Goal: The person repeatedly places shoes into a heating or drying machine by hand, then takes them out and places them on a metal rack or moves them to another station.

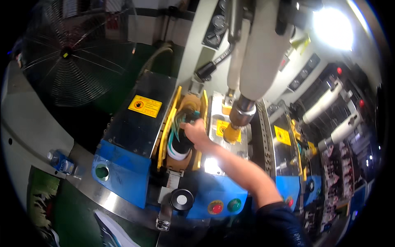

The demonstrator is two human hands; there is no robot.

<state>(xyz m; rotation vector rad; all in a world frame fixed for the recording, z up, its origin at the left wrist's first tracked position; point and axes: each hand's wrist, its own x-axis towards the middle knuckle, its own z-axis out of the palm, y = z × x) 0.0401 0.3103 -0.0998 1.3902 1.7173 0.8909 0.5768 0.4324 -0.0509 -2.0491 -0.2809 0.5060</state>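
My right hand [196,133] reaches in from the lower right, its fingers closed on the upper of a shoe [180,145]. Black and teal, with a white rim at its heel end, the shoe lies in a press bed between two yellow side plates [165,138]. Brown padding [178,162] shows under its near end. Part of the upper is hidden behind my fingers. My left hand is out of view.
Right of my hand, a press cylinder [242,113] with a yellow tip hangs low. A black knob [181,200] and red [215,208] and green [234,205] buttons are in front. A fan [68,53] stands left, near a bottle [61,161]. Another shoe [113,230] lies lower left.
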